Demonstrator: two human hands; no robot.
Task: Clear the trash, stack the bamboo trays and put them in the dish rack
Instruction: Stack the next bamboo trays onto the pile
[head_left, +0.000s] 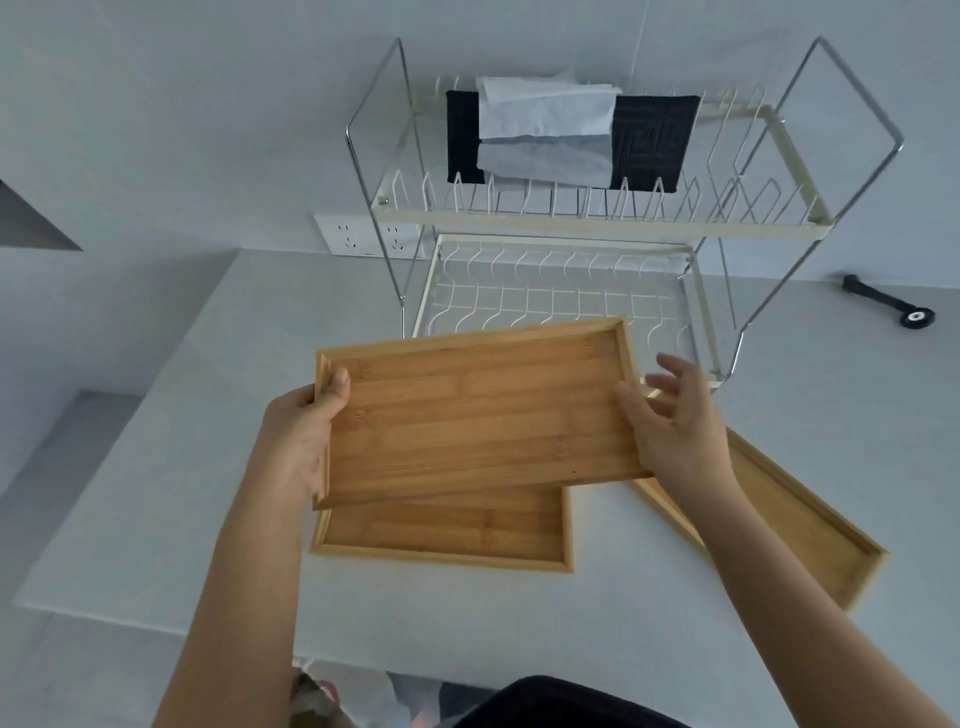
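Stacking step. Your left hand (304, 431) gripped the short edge of the raised bamboo tray (478, 410), thumb inside the rim; your right hand (675, 421) steadied the opposite edge, fingers (670, 369) spread wide. A second tray (447, 530) lay below on the tabletop (156, 467), a third tray (800, 525) toward its right edge, the dish rack (571, 291) behind. Squaring the corners before lowering would have nested them cleanly.

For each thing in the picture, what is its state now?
Held tray: lifted, tilted, empty.
Left hand: grips that tray's left edge.
Right hand: fingers spread at its right edge, grip unclear.
Middle tray: flat on the table, empty, partly covered.
Right tray: flat on the table, angled, empty.
Dish rack: lower shelf empty; upper shelf holds a black cloth and white paper.
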